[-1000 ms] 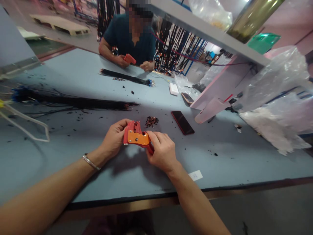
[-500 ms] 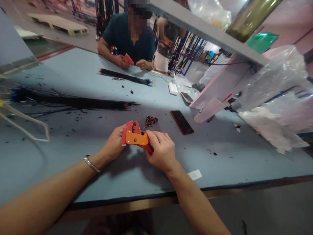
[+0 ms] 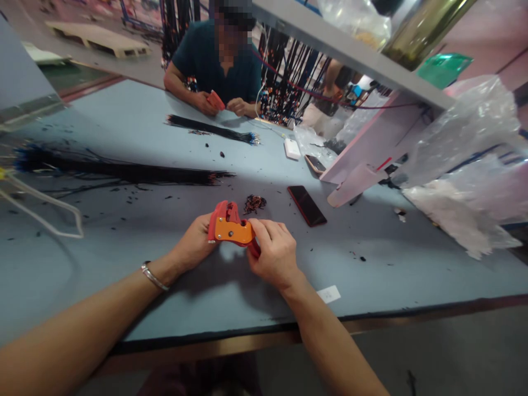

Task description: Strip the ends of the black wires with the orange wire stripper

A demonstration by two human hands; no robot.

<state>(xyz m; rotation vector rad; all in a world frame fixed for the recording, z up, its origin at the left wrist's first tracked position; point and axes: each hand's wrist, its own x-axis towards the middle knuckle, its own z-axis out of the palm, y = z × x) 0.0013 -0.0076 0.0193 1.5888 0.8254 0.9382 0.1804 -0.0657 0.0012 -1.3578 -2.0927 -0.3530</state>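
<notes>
A red and orange wire stripper (image 3: 233,230) is held just above the table by both hands. My right hand (image 3: 273,248) is closed around its handles. My left hand (image 3: 194,242), with a silver bracelet at the wrist, is closed at the red head of the stripper; its fingertips are hidden behind the tool. Beyond the tool lies a small heap of cut wire bits (image 3: 254,204). Farther left stretches a long bundle of black wires (image 3: 136,171), with blue ends on the left.
Across the table, a person (image 3: 218,66) holds a red tool (image 3: 215,100) near a shorter wire bundle (image 3: 210,129). A phone (image 3: 307,205), a white box (image 3: 292,149) and plastic bags (image 3: 466,214) lie to the right. A white wire frame (image 3: 61,231) juts in at left.
The wire stripper and both hands have shifted very slightly right. In the background, a standing person has moved to the right. The seated person's free hand has moved a little closer to the red tool.
</notes>
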